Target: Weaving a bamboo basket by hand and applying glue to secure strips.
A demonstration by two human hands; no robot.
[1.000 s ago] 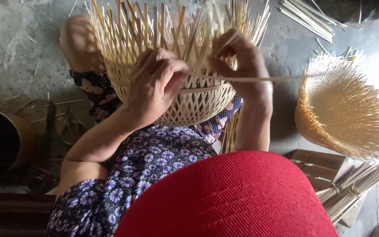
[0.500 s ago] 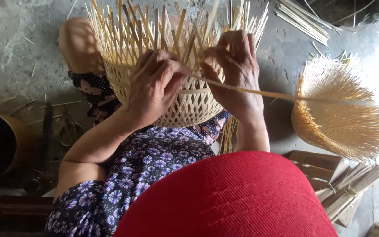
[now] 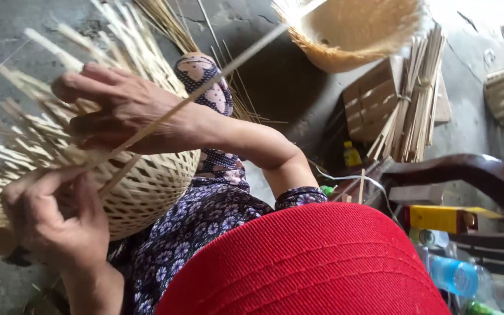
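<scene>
We see left hand [image 3: 53,219] grip closed on bamboo strip [image 3: 205,87] | right hand [image 3: 118,114] grip closed on woven basket [image 3: 141,186] rim | second basket [image 3: 351,29] well apart

Daylight glare upper right, shadowed centre, left side perhaps motion-blurred.

— What do we see from above? We see a half-woven bamboo basket [image 3: 147,186] resting on a lap in a floral dress [image 3: 205,227], its loose upright strips fanning out to the left.

— And the hands? Our left hand [image 3: 53,219] grips the basket's near rim; the right hand [image 3: 123,111] lies across the top, a long bamboo strip [image 3: 205,87] running under its fingers. A red hat brim [image 3: 304,262] fills the foreground; a bundle of bamboo sticks [image 3: 409,99] lies well apart.
</scene>
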